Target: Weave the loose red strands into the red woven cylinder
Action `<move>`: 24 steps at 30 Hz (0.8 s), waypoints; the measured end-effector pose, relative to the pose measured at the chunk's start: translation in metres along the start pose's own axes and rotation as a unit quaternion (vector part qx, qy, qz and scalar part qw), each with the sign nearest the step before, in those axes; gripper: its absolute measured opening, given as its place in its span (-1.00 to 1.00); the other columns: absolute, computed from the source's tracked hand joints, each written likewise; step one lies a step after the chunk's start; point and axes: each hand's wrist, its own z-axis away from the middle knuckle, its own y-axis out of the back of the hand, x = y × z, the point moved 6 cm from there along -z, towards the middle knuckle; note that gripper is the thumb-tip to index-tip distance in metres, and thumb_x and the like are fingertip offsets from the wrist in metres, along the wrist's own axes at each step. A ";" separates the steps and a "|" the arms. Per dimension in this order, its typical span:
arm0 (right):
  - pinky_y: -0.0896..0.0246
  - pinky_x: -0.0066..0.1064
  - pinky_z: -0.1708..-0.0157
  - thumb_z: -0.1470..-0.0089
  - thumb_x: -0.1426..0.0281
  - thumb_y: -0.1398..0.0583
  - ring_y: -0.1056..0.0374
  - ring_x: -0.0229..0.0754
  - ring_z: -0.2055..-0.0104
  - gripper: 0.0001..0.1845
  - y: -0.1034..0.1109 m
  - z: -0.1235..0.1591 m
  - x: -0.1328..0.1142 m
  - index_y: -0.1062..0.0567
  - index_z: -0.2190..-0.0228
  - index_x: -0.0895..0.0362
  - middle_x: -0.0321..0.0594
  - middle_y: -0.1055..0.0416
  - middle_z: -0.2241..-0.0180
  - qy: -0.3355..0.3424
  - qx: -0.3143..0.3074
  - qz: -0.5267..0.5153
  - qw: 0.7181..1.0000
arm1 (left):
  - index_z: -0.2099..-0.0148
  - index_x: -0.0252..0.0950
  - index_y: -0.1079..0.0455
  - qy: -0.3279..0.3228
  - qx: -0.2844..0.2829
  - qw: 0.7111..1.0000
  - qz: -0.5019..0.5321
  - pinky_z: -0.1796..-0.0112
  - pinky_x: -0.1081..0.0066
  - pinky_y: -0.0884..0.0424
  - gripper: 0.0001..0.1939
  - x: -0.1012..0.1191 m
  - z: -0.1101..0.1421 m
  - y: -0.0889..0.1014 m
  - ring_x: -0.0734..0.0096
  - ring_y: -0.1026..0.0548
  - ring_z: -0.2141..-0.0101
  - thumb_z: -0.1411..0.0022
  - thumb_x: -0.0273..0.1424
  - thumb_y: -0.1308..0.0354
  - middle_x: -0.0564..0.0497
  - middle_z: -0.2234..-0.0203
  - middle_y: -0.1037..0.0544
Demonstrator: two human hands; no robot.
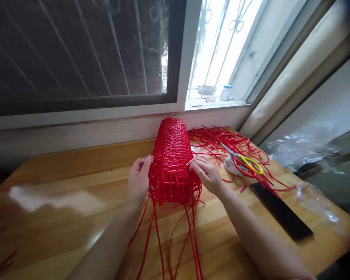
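A red woven basket (172,155) lies lengthwise on the wooden table, its far end towards the window wall. Long loose red strands (154,221) trail from its near end towards me. At its left edge my left hand (139,177) is closed, thumb and forefinger pinched together on the weave. My right hand (205,173) has its bent fingers closed on the basket's right edge; whether a single strand is between them is too small to tell.
Cut red strands (210,136) lie heaped at the table's back right. Scissors (247,163) with yellow and red handles rest on a white roll (231,165). Nearer are a dark flat bar (281,210) and clear plastic wrap (317,202). A window (218,50) stands behind the table (76,233).
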 end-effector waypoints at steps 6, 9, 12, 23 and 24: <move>-0.17 -0.31 0.18 -0.15 0.26 -0.09 -0.28 -0.21 0.29 -0.76 -0.010 0.002 -0.062 -0.44 0.44 0.12 -0.23 -0.42 0.40 0.029 -0.071 -0.087 0.993 | 0.40 -0.29 -0.34 -0.043 0.001 0.999 -0.015 0.33 0.50 -0.31 -0.80 -0.005 0.018 -0.004 0.56 -0.38 0.43 -0.07 -0.27 -0.21 0.10 0.43 -0.45; -0.18 -0.35 0.22 -0.05 0.26 -0.20 -0.26 -0.23 0.32 -0.82 -0.029 0.007 -0.082 -0.45 0.48 0.10 -0.28 -0.43 0.43 0.025 -0.160 -0.083 0.983 | 0.40 -0.28 -0.33 -0.059 -0.005 0.997 -0.054 0.31 0.50 -0.31 -0.79 -0.007 0.020 -0.001 0.56 -0.37 0.42 -0.07 -0.24 -0.21 0.11 0.43 -0.43; -0.18 -0.38 0.25 -0.02 0.27 -0.23 -0.26 -0.23 0.30 -0.85 -0.037 0.011 -0.082 -0.45 0.46 0.09 -0.29 -0.43 0.43 -0.013 -0.184 -0.083 0.979 | 0.39 -0.27 -0.33 -0.058 0.006 0.996 -0.072 0.29 0.48 -0.32 -0.75 -0.008 0.019 0.002 0.53 -0.37 0.42 -0.04 -0.20 -0.21 0.09 0.43 -0.43; -0.16 -0.49 0.44 0.00 0.41 -0.19 -0.21 -0.34 0.44 -0.92 -0.045 0.016 -0.045 -0.34 0.42 0.12 -0.35 -0.29 0.46 -0.212 -0.099 -0.297 0.926 | 0.41 -0.27 -0.39 -0.117 -0.047 0.979 -0.163 0.07 0.34 -0.27 -0.76 0.004 0.028 -0.008 0.33 -0.39 0.20 -0.13 -0.20 -0.11 -0.01 0.31 -0.44; -0.14 -0.51 0.46 0.00 0.38 -0.19 -0.19 -0.36 0.46 -0.89 -0.039 0.014 -0.039 -0.33 0.42 0.12 -0.36 -0.27 0.47 -0.229 -0.081 -0.329 0.913 | 0.39 -0.27 -0.40 -0.123 -0.062 0.975 -0.176 0.04 0.33 -0.25 -0.75 0.006 0.028 -0.010 0.32 -0.39 0.18 -0.17 -0.20 -0.06 -0.03 0.29 -0.44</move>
